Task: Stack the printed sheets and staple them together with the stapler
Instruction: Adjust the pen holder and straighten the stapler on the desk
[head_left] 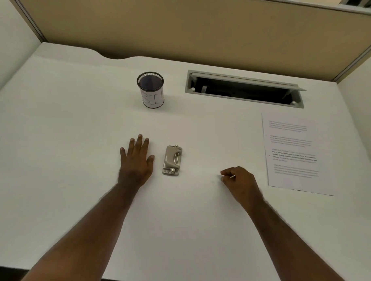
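- A person's left hand (136, 156) lies flat, palm down, on the white tabletop (54, 145), fingers spread and holding nothing.
- Just right of that hand, apart from it, sits a small grey metal stapler (172, 160), lengthwise away from the person.
- The right hand (239, 180) rests curled on the tabletop, thumb and forefinger pinched on something small and pale; what it is cannot be told.
- Printed sheets (293, 153) lie flat at the right, well apart from the stapler and beyond the right hand.
- A mesh pen cup (151, 90) with a paper label stands farther back, beside an open cable hatch (243, 90) before the tan partition (197, 30).
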The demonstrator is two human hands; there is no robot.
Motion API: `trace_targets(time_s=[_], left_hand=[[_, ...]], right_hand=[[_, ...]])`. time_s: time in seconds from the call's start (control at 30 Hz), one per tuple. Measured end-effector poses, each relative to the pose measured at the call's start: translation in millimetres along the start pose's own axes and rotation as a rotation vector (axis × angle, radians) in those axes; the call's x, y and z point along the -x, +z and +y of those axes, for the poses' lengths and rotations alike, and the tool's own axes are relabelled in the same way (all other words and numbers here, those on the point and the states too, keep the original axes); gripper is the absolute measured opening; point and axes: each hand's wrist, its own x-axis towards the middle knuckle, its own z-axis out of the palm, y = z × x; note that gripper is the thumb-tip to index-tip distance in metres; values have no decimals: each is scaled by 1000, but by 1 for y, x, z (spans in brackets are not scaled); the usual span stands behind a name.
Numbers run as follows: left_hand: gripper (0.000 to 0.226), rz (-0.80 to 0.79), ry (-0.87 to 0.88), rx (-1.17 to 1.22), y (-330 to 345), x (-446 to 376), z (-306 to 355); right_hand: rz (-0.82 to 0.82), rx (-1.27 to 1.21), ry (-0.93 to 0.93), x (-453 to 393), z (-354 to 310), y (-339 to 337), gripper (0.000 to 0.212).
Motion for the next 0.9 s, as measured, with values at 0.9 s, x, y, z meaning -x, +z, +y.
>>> trace_targets(time_s=[0.9], left_hand=[[57, 87, -25, 43, 11, 2, 1]], right_hand=[[-175, 740, 24, -24, -73, 27, 16]])
